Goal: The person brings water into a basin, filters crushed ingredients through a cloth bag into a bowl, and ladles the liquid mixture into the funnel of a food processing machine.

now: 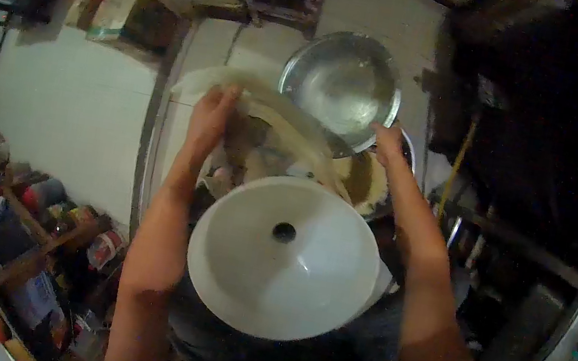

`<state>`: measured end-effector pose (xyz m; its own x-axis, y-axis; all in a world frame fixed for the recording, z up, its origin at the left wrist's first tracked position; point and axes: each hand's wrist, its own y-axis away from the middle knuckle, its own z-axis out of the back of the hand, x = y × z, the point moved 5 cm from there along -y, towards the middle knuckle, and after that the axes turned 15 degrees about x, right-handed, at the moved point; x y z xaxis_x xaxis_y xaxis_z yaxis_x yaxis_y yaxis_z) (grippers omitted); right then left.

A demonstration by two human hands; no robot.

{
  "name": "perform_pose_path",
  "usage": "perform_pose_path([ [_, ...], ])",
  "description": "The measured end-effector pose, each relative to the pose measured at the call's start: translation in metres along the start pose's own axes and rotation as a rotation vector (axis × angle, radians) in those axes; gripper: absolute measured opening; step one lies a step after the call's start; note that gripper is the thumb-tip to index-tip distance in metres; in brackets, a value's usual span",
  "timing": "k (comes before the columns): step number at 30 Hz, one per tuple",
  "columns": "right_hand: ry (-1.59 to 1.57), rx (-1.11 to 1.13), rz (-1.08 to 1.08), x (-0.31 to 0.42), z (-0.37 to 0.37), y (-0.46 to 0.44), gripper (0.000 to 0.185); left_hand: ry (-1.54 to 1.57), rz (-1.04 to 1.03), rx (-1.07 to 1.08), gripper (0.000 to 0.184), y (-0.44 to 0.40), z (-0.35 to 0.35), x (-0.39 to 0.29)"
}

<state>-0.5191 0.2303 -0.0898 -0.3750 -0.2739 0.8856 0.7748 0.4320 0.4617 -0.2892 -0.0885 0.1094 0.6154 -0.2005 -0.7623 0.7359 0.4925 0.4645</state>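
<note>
one shiny basin (339, 86), one white bowl (286, 287), one pale sheet (272, 97), one yellow pole (461, 159)

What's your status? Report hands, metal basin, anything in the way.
Left hand holding pale sheet. Right hand on metal basin, at its rim. White bowl between forearms, blocking part of the view.

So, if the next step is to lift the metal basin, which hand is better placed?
Probably the right hand: it appears to grip the rim of the metal basin. The left hand is farther away, holding a pale sheet.
</note>
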Motion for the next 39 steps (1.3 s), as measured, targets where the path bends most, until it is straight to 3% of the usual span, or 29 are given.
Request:
perform_pose_path([
  [2,-0.103,0.109,-0.271,-0.013,-0.04,0.005,0.045,0.04,-0.03,0.031,0.051,0.003,-0.007,0.003],
  [5,0.082,0.128,-0.292,-0.064,-0.08,-0.03,0.05,0.091,-0.116,0.042,0.052,-0.006,-0.003,0.021],
  [6,0.138,0.286,-0.323,-0.072,-0.093,-0.04,0.044,0.213,-0.153,0.069,0.052,-0.009,-0.005,0.025],
  [12,0.035,0.608,-0.35,-0.116,-0.134,-0.042,0.04,0.407,-0.176,0.128,0.056,-0.018,-0.018,0.044],
  [18,-0.088,0.569,-0.455,-0.084,-0.141,-0.025,0.039,0.504,-0.196,0.194,0.055,-0.019,-0.021,0.034],
  [21,0.105,0.528,-0.281,0.03,-0.138,-0.005,0.04,0.577,-0.158,0.225,0.053,-0.023,-0.024,0.042],
  [24,0.536,0.527,0.342,0.163,-0.151,0.061,0.048,0.53,-0.237,0.243,0.048,-0.023,-0.023,0.035],
  [25,0.539,0.528,0.344,0.173,-0.158,0.075,0.048,0.381,-0.281,0.236,0.044,-0.026,-0.022,0.032],
  [27,1.156,0.376,0.722,0.197,-0.178,0.105,0.051,0.232,-0.329,0.222,0.04,-0.027,-0.021,0.026],
  [28,1.16,0.377,0.731,0.2,-0.182,0.106,0.051,0.126,-0.344,0.166,0.037,-0.026,-0.017,0.022],
  [30,1.021,0.63,0.428,0.182,-0.189,0.099,0.046,0.024,-0.353,0.099,0.035,-0.024,-0.012,0.021],
  [31,1.024,0.635,0.435,0.178,-0.185,0.096,0.046,-0.135,-0.367,0.037,0.035,-0.023,-0.006,0.021],
  [32,0.93,0.55,0.302,0.17,-0.169,0.082,0.043,-0.293,-0.374,-0.027,0.038,-0.024,0.0,0.023],
  [33,0.835,0.468,0.17,0.166,-0.154,0.071,0.04,-0.288,-0.367,-0.04,0.038,-0.026,0.007,0.032],
  [35,0.768,0.348,-0.032,0.168,-0.122,0.058,0.033,-0.268,-0.335,-0.263,0.036,-0.021,0.019,0.053],
  [36,0.777,0.356,-0.027,0.152,-0.107,0.047,0.033,-0.262,-0.33,-0.273,0.036,-0.017,0.02,0.061],
  [38,0.05,0.26,-0.093,0.073,-0.076,0.013,0.026,-0.364,-0.083,-0.256,0.037,-0.01,0.025,0.088],
  [39,-0.066,0.305,-0.211,0.037,-0.068,0.003,0.025,-0.358,-0.085,-0.271,0.037,-0.007,0.024,0.105],
])
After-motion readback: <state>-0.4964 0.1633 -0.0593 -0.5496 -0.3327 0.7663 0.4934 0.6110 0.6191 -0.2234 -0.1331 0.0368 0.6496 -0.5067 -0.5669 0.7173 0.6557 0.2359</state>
